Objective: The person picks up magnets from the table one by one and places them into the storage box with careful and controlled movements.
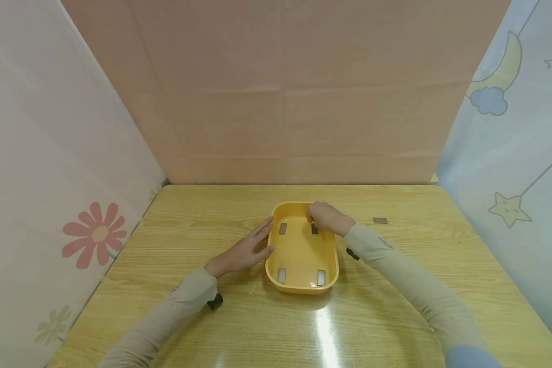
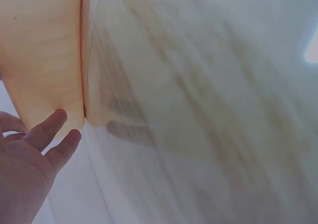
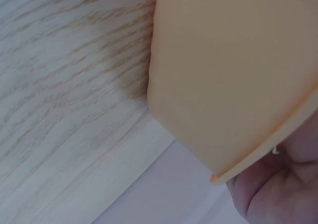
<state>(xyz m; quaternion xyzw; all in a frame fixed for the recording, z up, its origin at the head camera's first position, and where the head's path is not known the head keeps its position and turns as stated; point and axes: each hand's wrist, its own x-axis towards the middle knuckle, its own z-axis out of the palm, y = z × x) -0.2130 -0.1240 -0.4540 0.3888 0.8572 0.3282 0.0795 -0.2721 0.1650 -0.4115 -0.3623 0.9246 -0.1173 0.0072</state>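
A yellow-orange plastic basin [image 1: 303,291] with rounded corners rests on the wooden table. My left hand [image 1: 246,250] lies along its left wall, fingers straight and spread, some touching the rim. In the left wrist view, that hand [image 2: 37,164] is beside the basin's outer wall [image 2: 44,60]. Over the far right rim reaches my right hand [image 1: 326,217], its fingers curled down inside by a small dark rectangular plate [image 1: 315,229]. Its fingertips are hidden, so whether they pinch the plate does not show. The right wrist view has curled fingers [image 3: 278,194] behind the basin wall [image 3: 223,75].
Three similar flat plates lie inside the basin: far left [image 1: 282,228], near left [image 1: 281,276] and near right [image 1: 321,277]. Another plate [image 1: 380,221] lies on the table [image 1: 414,245] to the right. Cloth panels [image 1: 280,102] stand behind and at both sides.
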